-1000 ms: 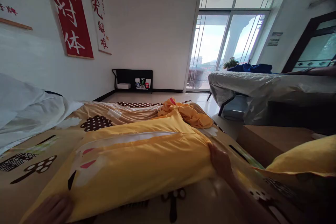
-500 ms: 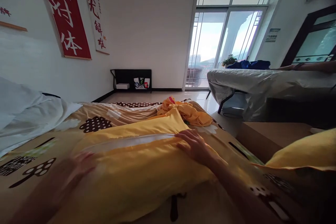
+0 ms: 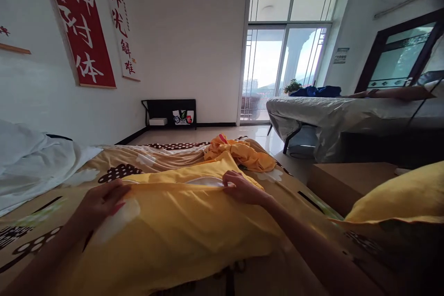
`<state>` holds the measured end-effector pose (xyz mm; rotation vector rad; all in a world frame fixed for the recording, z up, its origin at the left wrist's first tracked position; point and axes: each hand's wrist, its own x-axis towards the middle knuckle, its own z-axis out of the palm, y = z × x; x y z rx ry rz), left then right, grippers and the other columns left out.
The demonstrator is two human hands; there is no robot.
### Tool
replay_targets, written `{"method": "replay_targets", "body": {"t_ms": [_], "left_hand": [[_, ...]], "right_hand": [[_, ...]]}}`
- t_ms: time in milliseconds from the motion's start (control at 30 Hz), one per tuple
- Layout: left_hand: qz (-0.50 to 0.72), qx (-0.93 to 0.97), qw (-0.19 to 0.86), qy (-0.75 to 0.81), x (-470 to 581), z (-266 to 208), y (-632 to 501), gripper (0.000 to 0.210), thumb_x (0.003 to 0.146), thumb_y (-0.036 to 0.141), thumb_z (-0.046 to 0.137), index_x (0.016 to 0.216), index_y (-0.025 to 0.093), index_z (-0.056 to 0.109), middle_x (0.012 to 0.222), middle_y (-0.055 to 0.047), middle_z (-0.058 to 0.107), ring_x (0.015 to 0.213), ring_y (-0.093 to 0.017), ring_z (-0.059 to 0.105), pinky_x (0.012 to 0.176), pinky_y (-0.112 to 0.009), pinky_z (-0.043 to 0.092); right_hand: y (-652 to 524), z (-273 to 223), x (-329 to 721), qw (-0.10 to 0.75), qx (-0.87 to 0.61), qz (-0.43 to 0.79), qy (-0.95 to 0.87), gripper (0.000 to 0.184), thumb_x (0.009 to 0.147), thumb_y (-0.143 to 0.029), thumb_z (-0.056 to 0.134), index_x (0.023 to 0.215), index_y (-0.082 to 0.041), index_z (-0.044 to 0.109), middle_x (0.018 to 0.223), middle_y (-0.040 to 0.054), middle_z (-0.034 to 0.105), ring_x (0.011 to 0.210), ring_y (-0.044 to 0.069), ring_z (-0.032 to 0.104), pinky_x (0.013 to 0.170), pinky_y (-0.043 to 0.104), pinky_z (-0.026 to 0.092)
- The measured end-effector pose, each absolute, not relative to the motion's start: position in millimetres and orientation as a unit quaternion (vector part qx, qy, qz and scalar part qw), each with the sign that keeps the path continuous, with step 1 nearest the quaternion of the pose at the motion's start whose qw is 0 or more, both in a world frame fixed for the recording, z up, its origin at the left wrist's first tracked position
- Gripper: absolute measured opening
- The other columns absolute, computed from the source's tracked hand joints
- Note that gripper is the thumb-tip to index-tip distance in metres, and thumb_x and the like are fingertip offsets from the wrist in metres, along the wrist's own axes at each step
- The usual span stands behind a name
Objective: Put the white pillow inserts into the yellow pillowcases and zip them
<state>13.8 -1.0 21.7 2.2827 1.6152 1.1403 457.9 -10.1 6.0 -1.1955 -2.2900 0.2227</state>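
A yellow pillowcase (image 3: pixel 187 226) lies in front of me, plump with a white pillow (image 3: pixel 206 181) that shows through its long opening. My left hand (image 3: pixel 106 196) pinches the left end of the near edge of that opening. At the right end of the same edge, my right hand (image 3: pixel 239 187) has its fingers closed on the cloth. Between the two hands the edge is drawn fairly straight and covers part of the white pillow. Just beyond the pillowcase is a crumpled orange cloth (image 3: pixel 249 153).
Under the pillowcase spreads a patterned brown bedsheet (image 3: pixel 166 152). White bedding (image 3: pixel 45 162) is heaped at the left. On the right are another yellow pillow (image 3: pixel 402 194) and a brown box (image 3: pixel 350 175). Behind them, a person's arm (image 3: pixel 398 93) rests on a plastic-covered table (image 3: pixel 312 106).
My left hand has gone from a blur beside the pillowcase to gripping its edge. The near edge is pulled up over more of the white pillow. The view has tilted slightly.
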Motion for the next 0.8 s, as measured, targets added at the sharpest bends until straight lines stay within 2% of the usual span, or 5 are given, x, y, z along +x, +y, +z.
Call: {"method": "replay_targets", "body": {"t_ms": [133,267,400,600,800], "left_hand": [[0.323,0.806,-0.057,0.493,25.7,-9.9,22.4,0.041,0.085,0.053,0.040,0.073,0.020,0.062,0.087,-0.008,0.063,0.085,-0.023,0.056,0.081,-0.037,0.045],[0.325,0.787,-0.121,0.510,26.8,-60.1,25.9,0.046,0.088,0.048,0.033,0.103,0.019,0.064,0.122,-0.014,0.058,0.115,-0.031,0.050,0.100,-0.049,0.037],[0.342,0.760,-0.173,0.524,20.3,-58.8,19.6,0.046,0.086,0.052,0.037,0.091,0.019,0.069,0.131,-0.015,0.050,0.124,-0.034,0.043,0.105,-0.050,0.031],[0.218,0.791,0.049,0.570,26.9,-35.7,42.6,0.047,0.083,0.051,0.033,0.091,0.021,0.068,0.102,-0.009,0.065,0.096,-0.026,0.061,0.083,-0.039,0.046],[0.361,0.767,0.107,0.520,26.6,13.9,35.6,0.042,0.081,0.058,0.038,0.065,0.021,0.047,0.063,0.001,0.053,0.063,-0.016,0.051,0.060,-0.025,0.042]], "right_hand": [[5.8,-9.7,450.3,0.361,-0.448,0.016,-0.818,0.014,0.091,-0.031,0.048,0.083,-0.021,0.053,0.094,0.0044,0.058,0.092,0.018,0.050,0.087,0.034,0.038],[11.2,-50.3,440.5,0.344,-0.514,-0.009,-0.786,0.015,0.093,-0.032,0.046,0.097,-0.020,0.053,0.104,0.0075,0.059,0.098,0.021,0.051,0.089,0.037,0.036],[3.0,-60.3,444.4,0.320,-0.578,-0.079,-0.747,0.033,0.091,-0.046,0.049,0.108,-0.019,0.053,0.111,0.0114,0.058,0.104,0.026,0.049,0.092,0.041,0.034],[-1.5,-39.0,449.9,0.237,-0.582,-0.024,-0.777,0.034,0.095,-0.049,0.038,0.095,-0.020,0.055,0.095,0.0061,0.064,0.090,0.019,0.056,0.080,0.030,0.038],[2.5,9.7,458.1,0.242,-0.602,-0.011,-0.761,0.037,0.086,-0.057,0.049,0.078,-0.021,0.058,0.078,0.0022,0.065,0.073,0.017,0.057,0.061,0.025,0.033]]}}
